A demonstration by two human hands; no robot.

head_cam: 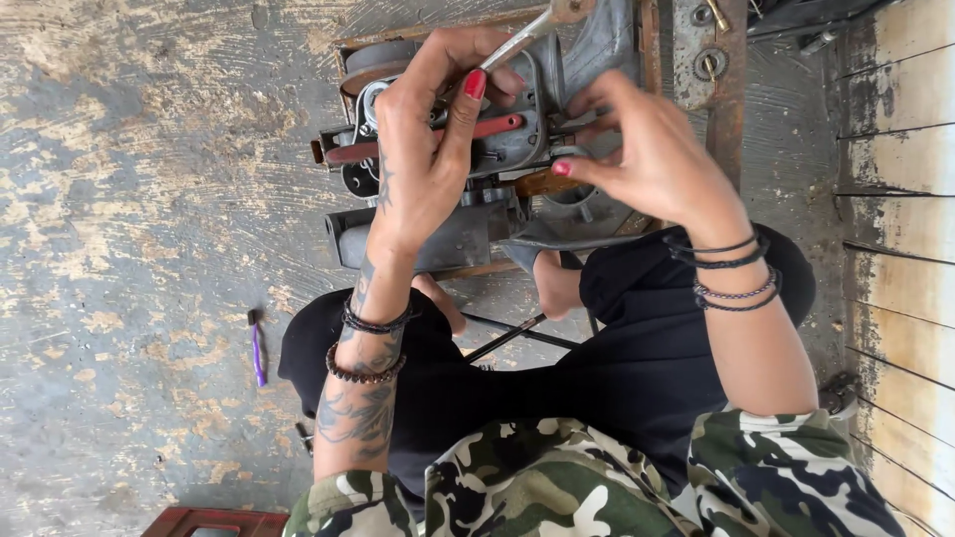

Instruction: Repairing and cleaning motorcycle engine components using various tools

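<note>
Plainly, the engine (477, 159) looked heavy, rigid and probably greasy, a block best gripped by its solid casing rather than its thin red lever (438, 139); it sat on the concrete floor (129, 249) just ahead of the person's knees. It was grey cast metal, grimy, with a dark pulley at one end, and the left hand (423, 149) was clasped over its top beside a wrench (522, 35), while the right hand (647, 149) pinched something small at its side, too hidden to name.

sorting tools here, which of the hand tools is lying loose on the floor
The purple-handled tool, alone on the concrete left of the knees. The silver wrench is up at the metal assembly by the left hand.
</note>
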